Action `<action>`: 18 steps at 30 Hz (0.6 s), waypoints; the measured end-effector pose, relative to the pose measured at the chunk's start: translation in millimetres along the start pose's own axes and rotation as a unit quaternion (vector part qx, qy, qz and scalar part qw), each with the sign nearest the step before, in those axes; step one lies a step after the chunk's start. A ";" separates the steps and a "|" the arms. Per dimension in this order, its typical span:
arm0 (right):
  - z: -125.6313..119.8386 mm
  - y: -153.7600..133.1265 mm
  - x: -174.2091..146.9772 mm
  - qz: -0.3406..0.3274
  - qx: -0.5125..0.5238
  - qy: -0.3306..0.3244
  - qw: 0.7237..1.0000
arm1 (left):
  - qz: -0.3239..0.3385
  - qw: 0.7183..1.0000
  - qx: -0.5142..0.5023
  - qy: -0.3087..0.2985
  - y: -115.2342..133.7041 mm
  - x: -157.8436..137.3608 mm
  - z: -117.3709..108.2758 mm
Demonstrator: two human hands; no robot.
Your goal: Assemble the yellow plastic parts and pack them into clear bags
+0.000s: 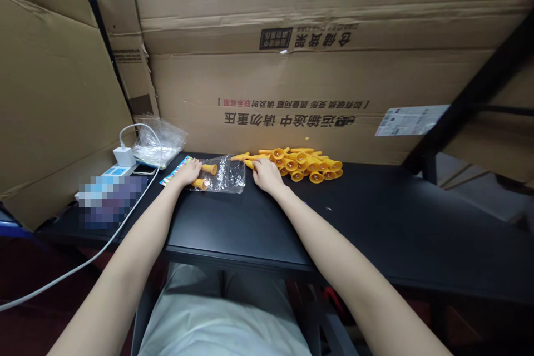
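Observation:
A clear plastic bag [231,175] with a colourful printed end [178,169] lies flat on the black table. My left hand [188,173] is closed on it near that printed end. Beside these fingers lie two yellow trumpet-shaped pieces [209,169]; they look to be inside the bag. To the right is a heap of yellow trumpet-shaped plastic pieces [307,166], flared ends mostly facing me. At the heap's left side my right hand [267,175] has its fingers closed around a yellow trumpet-shaped piece [249,164], whose narrow end pokes out to the left.
Cardboard walls [258,78] stand behind and to the left of the black table [233,228]. At the left are crumpled clear plastic bags [161,142], a white charger [124,156], a phone [144,170] and a long white cable [125,221]. A blurred patch covers something there.

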State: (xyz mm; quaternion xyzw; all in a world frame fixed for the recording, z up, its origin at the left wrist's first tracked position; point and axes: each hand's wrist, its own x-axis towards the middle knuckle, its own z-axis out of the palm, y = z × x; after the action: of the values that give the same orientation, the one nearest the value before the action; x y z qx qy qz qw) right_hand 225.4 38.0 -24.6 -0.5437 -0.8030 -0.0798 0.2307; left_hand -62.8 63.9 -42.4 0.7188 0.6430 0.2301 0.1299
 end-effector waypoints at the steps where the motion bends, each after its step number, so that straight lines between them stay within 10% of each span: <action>1: 0.8 -0.7 -0.8 0.005 -0.032 -0.017 0.999 | 0.001 1.000 0.000 0.002 -0.2 0.2 0.3; 8: 5.4 -3.6 1.0 0.015 -0.062 0.007 0.998 | 0.021 0.999 0.048 -0.004 -2.1 0.7 1.4; 18: 5.9 3.0 10.9 0.064 0.224 0.207 0.950 | 0.010 0.998 0.062 -0.001 -1.7 1.4 3.1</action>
State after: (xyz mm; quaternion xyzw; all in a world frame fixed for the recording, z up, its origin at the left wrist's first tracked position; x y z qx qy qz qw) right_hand 223.1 50.6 -25.2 -0.4999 -0.6981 0.0066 0.5126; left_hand -62.6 65.8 -45.6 0.7324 0.6485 0.1901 0.0832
